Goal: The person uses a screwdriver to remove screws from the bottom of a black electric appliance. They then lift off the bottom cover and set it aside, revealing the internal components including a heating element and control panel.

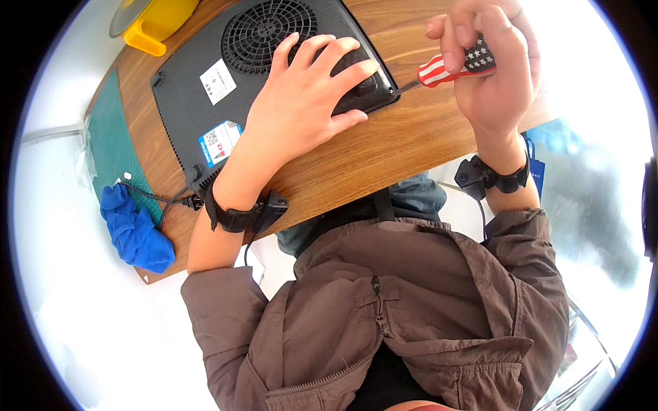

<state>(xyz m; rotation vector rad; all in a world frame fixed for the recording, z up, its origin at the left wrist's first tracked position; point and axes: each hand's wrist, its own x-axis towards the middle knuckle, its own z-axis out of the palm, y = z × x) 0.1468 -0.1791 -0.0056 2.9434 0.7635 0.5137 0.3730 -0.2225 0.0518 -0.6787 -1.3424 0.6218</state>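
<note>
A black flat appliance (185, 103), which looks like an induction cooktop, lies underside up with its round fan grille (269, 34) showing. My left hand (305, 92) rests on it with fingers spread, between the grille and the right-hand corner. In my right hand (504, 75) is a screwdriver (439, 70) with a red-and-white striped handle and white stars on black. Its dark shaft points left, and the tip meets the appliance's near right corner, at or beside a small screw hole. The fingers wrap the handle and hide part of it.
The appliance sits on a wooden table (384, 147) whose near edge runs before my body. A green cutting mat (113, 130), a blue cloth (133, 229) and a black cord with a plug (192, 202) lie at left. A yellow container (161, 27) stands at the far left.
</note>
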